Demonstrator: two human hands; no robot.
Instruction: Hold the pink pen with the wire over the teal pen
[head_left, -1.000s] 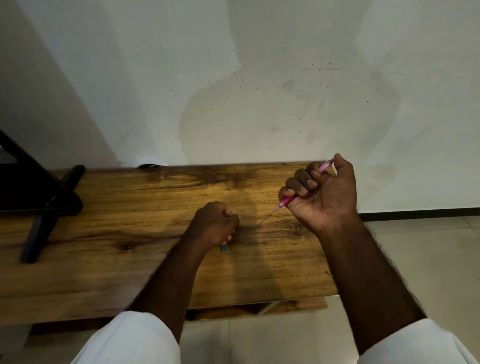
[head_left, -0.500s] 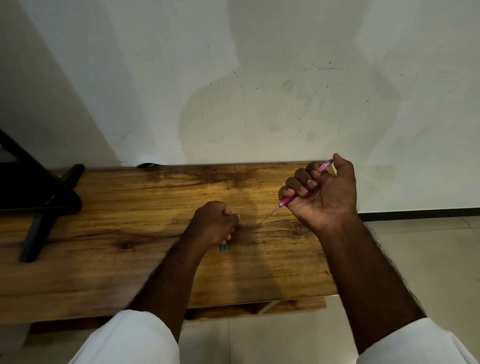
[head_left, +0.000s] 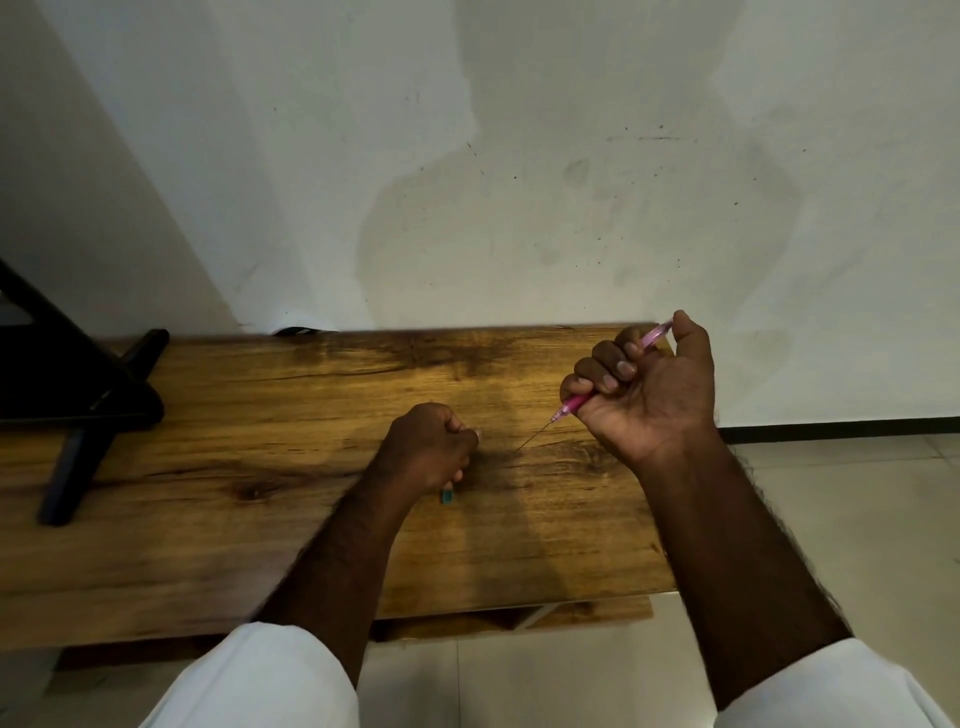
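A person's right hand (head_left: 649, 387) grips a pink syringe (head_left: 574, 402), needle angled down over the wooden table (head_left: 260, 441), while the left hand (head_left: 428, 449) fists a small teal-tipped vial (head_left: 448, 495); needle apparently must next meet vial.

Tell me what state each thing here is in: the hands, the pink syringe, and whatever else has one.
Right hand: raised above the table, fingers curled round the syringe.
Pink plastic syringe: gripped, tilted, its thin bare needle pointing down-left, uncapped.
Left hand: fisted, resting on the table, gripping a small object.
Small teal-tipped object: mostly hidden in the fist; only its end shows.
Brown wooden table: bare wood, bearing a black stand.
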